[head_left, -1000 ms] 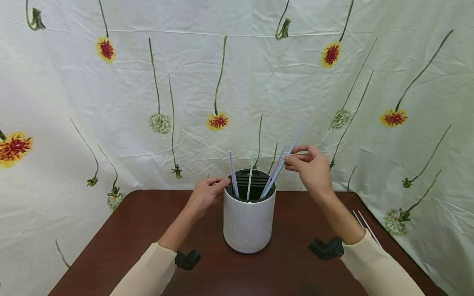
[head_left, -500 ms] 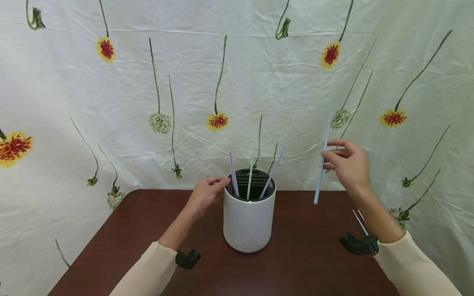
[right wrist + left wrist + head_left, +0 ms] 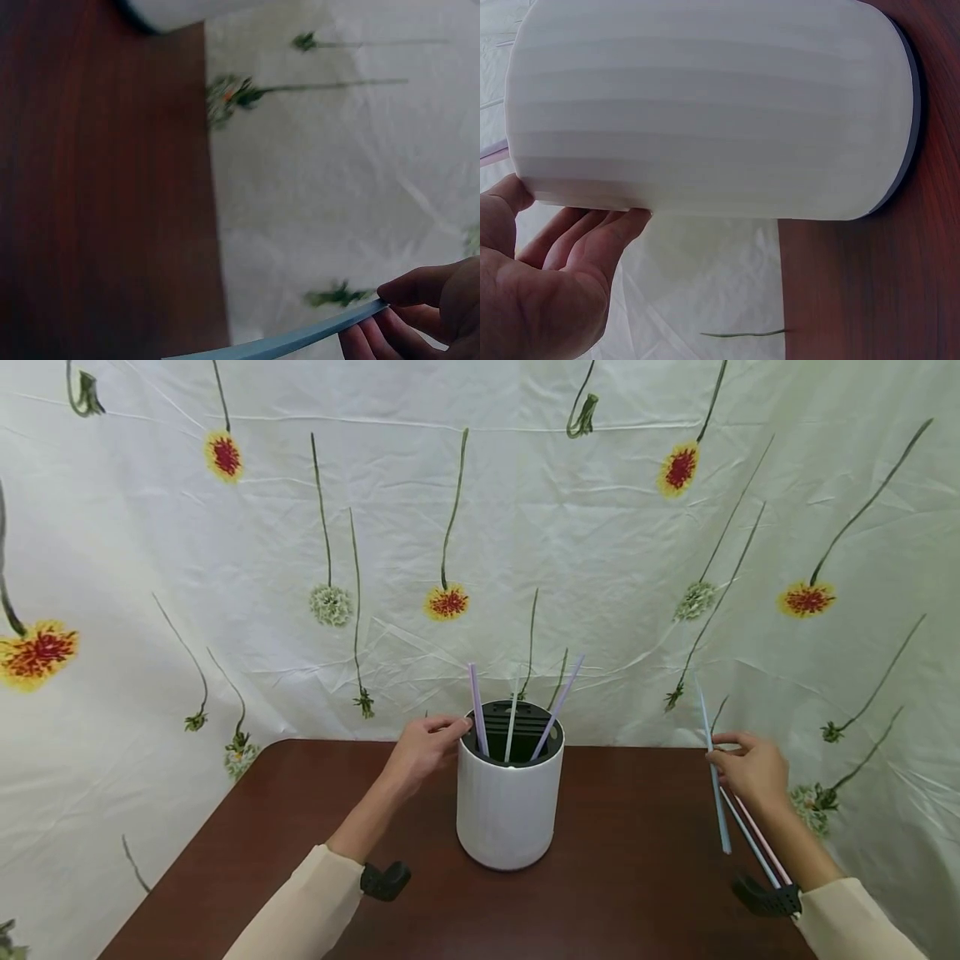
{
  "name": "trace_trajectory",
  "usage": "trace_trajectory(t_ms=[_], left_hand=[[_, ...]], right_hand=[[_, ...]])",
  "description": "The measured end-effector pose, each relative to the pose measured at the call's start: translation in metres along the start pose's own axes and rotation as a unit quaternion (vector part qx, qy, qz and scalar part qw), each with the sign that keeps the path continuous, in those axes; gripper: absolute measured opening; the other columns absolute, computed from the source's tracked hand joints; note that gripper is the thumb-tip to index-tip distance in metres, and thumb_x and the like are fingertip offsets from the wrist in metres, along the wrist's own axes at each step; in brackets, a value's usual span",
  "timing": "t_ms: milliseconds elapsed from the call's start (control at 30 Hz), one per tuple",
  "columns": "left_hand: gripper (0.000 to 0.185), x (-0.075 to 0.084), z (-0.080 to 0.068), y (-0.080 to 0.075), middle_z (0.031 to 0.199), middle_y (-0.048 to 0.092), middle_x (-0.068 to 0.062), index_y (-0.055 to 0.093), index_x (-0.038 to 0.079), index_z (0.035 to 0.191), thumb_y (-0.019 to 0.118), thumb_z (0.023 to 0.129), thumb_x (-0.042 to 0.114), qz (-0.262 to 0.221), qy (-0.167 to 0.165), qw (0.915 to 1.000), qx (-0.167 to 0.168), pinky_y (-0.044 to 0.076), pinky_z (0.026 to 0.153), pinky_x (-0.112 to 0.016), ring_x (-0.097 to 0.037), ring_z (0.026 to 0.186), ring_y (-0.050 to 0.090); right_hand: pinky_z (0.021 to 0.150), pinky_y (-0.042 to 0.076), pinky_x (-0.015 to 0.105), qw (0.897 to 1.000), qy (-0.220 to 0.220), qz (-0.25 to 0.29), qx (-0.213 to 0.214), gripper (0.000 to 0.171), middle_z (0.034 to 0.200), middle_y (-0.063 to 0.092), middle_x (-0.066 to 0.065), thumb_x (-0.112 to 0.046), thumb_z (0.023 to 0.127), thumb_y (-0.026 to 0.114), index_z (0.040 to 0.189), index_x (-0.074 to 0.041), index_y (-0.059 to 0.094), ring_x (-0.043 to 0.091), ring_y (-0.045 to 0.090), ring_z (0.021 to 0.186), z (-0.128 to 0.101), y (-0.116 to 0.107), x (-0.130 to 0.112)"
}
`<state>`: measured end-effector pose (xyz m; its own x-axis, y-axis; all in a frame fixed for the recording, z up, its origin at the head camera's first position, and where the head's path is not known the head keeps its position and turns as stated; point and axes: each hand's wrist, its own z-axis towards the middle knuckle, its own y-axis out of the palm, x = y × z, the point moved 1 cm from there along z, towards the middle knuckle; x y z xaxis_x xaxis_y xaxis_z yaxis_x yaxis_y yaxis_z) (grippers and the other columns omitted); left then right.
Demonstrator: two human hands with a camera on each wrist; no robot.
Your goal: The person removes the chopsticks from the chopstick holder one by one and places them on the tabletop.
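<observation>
The right hand [image 3: 752, 770] has carried a blue straw [image 3: 714, 777] away from the pot [image 3: 510, 802] and down toward the right edge of the worktop [image 3: 630, 877]. A second ago the straw still stood in the pot with the fingers pinching its upper part; half a second ago it was clear of the rim and held high; now it hangs nearly upright, low, its bottom end just above the wood. Thumb and fingertips [image 3: 390, 319] pinch it near the top, as the right wrist view shows. Just under this hand two more straws [image 3: 757, 843], one blue and one pink, lie on the worktop.

The left hand [image 3: 423, 752] has not shifted: its relaxed fingers rest against the pot's near-left wall by the rim, steadying it, with nothing clasped. Three straws [image 3: 517, 718] remain in the pot, inward of that hand.

Judging from this, one straw is out and about to join the pair lying at the edge, with three yet to take.
</observation>
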<state>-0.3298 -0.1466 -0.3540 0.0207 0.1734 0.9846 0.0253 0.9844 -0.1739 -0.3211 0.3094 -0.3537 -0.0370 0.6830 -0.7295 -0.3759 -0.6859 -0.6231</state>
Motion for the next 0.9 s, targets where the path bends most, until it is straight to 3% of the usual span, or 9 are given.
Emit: trace_trajectory(t_ms=[167, 333, 500, 667, 900], left_hand=[[0.045, 0.0, -0.001, -0.001, 0.139, 0.063, -0.013, 0.068, 0.01, 0.132, 0.07, 0.097, 0.038, -0.006, 0.004, 1.0, 0.0, 0.05, 0.105, -0.053, -0.03, 0.125, 0.063], [0.048, 0.002, -0.001, -0.001, 0.139, 0.063, -0.014, 0.062, 0.013, 0.14, 0.068, 0.098, 0.034, -0.026, 0.003, 0.9996, -0.005, 0.049, 0.105, -0.054, -0.031, 0.124, 0.065], [0.046, 0.003, -0.001, -0.002, 0.14, 0.063, -0.013, 0.063, 0.014, 0.14, 0.068, 0.098, 0.032, -0.02, 0.001, 0.9998, -0.005, 0.051, 0.104, -0.052, -0.031, 0.121, 0.066], [0.046, 0.004, -0.003, -0.001, 0.14, 0.063, -0.013, 0.063, 0.017, 0.14, 0.068, 0.098, 0.033, -0.008, -0.002, 0.9999, -0.007, 0.05, 0.104, -0.056, -0.031, 0.118, 0.068], [0.044, 0.004, -0.003, -0.001, 0.141, 0.062, -0.012, 0.064, 0.018, 0.14, 0.069, 0.098, 0.032, -0.013, 0.0, 0.9999, -0.009, 0.048, 0.105, -0.058, -0.032, 0.118, 0.068]], right_hand=[[0.049, 0.046, 0.031, 0.998, 0.008, -0.054, -0.011, 0.035, 0.081, 0.075, 0.021, -0.012, 0.091, 0.066, 0.118, 0.009, 0.068, 0.014, 0.061, 0.056, -0.004, 0.0, 0.035], [0.059, 0.047, 0.039, 0.992, -0.024, -0.12, -0.013, 0.03, 0.079, 0.073, 0.02, -0.012, 0.087, 0.067, 0.108, 0.01, 0.071, 0.015, 0.059, 0.058, -0.01, 0.001, 0.06], [0.071, 0.047, 0.054, 0.985, -0.044, -0.163, -0.035, 0.029, 0.087, 0.073, 0.026, -0.012, 0.087, 0.065, 0.104, 0.011, 0.071, 0.034, 0.065, 0.069, -0.012, 0.005, 0.083], [0.07, 0.049, 0.055, 0.98, -0.04, -0.19, -0.049, 0.028, 0.094, 0.069, 0.034, -0.013, 0.087, 0.065, 0.101, 0.011, 0.071, 0.047, 0.065, 0.08, -0.015, 0.009, 0.098], [0.067, 0.05, 0.053, 0.976, -0.041, -0.205, -0.063, 0.027, 0.087, 0.07, 0.032, -0.009, 0.086, 0.065, 0.099, 0.014, 0.071, 0.046, 0.065, 0.075, -0.019, 0.012, 0.11]])
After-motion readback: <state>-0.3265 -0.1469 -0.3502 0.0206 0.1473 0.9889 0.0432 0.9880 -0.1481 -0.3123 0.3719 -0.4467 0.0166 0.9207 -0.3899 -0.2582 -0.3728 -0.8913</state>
